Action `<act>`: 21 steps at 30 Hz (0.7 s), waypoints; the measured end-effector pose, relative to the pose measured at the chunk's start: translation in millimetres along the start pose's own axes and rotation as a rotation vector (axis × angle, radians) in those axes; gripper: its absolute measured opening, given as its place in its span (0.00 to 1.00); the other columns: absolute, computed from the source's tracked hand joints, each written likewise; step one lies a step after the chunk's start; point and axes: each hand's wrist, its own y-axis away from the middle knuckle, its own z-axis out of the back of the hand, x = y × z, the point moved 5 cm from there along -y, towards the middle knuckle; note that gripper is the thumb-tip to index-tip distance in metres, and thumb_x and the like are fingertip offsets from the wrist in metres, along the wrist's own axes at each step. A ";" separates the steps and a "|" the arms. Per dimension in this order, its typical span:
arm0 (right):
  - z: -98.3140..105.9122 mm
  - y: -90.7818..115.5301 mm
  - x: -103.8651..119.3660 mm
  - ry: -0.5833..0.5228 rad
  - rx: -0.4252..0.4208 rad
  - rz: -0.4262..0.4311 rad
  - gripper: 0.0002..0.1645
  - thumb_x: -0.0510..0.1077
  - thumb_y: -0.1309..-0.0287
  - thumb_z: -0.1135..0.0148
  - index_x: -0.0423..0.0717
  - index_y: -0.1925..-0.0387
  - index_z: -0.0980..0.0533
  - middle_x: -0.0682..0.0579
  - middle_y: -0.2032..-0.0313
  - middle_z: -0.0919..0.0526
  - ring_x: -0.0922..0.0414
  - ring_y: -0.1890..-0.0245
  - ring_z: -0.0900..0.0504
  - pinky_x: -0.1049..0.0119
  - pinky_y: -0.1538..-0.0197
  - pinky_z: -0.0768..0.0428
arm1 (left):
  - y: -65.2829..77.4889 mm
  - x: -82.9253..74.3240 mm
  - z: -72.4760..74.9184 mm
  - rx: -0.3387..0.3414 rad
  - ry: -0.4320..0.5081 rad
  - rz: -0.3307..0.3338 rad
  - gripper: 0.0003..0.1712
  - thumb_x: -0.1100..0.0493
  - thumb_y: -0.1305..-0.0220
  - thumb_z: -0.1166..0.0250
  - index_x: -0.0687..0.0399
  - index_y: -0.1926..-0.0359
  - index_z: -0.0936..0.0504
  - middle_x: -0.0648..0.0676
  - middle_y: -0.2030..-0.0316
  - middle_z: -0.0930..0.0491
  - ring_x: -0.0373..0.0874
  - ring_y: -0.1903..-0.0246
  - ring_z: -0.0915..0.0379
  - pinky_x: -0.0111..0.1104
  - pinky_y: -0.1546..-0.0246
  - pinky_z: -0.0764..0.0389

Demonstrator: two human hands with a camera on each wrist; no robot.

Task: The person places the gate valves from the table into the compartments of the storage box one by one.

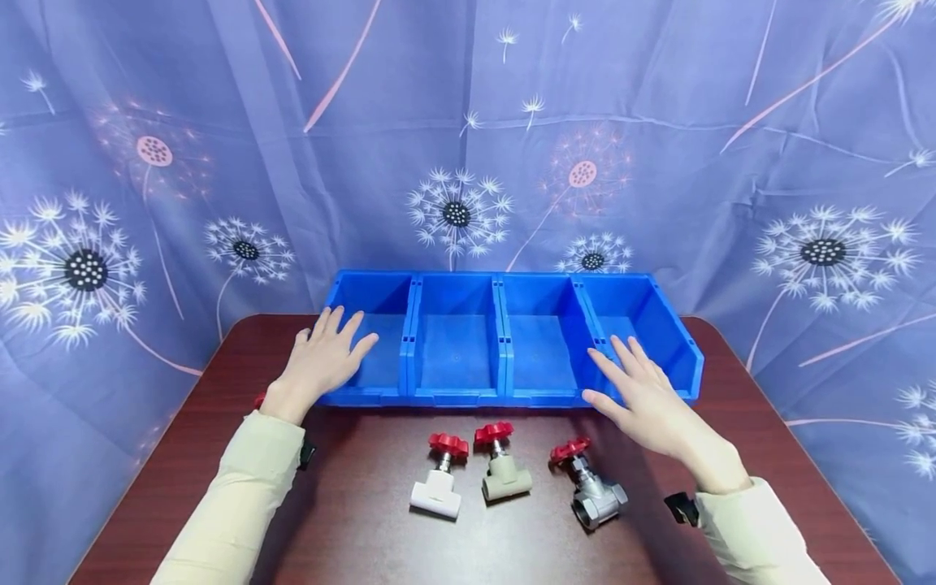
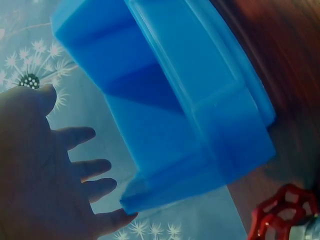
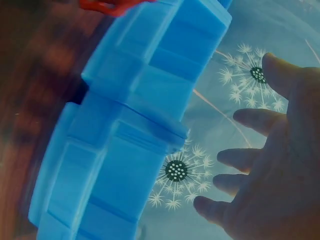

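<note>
My left hand (image 1: 322,357), fingers spread, hovers over the left end of a row of blue storage bins (image 1: 457,398). Over the front of the rightmost bin, my right hand (image 1: 647,406) is spread too, holding nothing. Before the bins lie a white plastic valve (image 1: 436,496), a beige plastic valve (image 1: 506,481) and a metal valve (image 1: 598,497), each with a red handwheel. Another red handwheel (image 2: 282,212) shows in the left wrist view; in the head view my left wrist mostly hides it. Whether either hand touches a bin, I cannot tell.
The bins stand side by side at the back of a dark reddish-brown table (image 1: 351,536) with rounded far corners. Right behind them hangs a blue curtain (image 1: 380,187) with a dandelion print. Black straps (image 1: 682,509) sit at the wrists.
</note>
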 end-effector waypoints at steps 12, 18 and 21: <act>-3.2 19.6 0.7 -0.045 -0.023 0.035 0.42 0.60 0.32 0.45 0.46 0.26 0.42 0.35 0.26 0.53 0.36 0.26 0.63 0.24 0.40 0.55 | -14.2 21.7 13.1 -0.064 0.020 0.024 0.46 0.32 0.27 0.60 0.59 0.23 0.54 0.71 0.27 0.59 0.70 0.30 0.59 0.67 0.38 0.51; -7.8 26.8 1.4 -0.083 -0.025 0.060 0.41 0.59 0.33 0.43 0.47 0.26 0.41 0.37 0.26 0.51 0.39 0.26 0.62 0.27 0.37 0.53 | -24.3 31.7 16.7 -0.054 0.059 0.046 0.47 0.33 0.27 0.60 0.64 0.24 0.55 0.73 0.29 0.54 0.72 0.33 0.52 0.66 0.40 0.46; -10.7 28.5 2.0 -0.083 -0.028 0.073 0.41 0.59 0.34 0.42 0.48 0.27 0.40 0.37 0.26 0.50 0.39 0.26 0.61 0.28 0.37 0.51 | -28.7 34.1 18.7 -0.039 0.079 0.056 0.46 0.35 0.26 0.58 0.65 0.24 0.55 0.73 0.29 0.52 0.72 0.33 0.50 0.65 0.39 0.44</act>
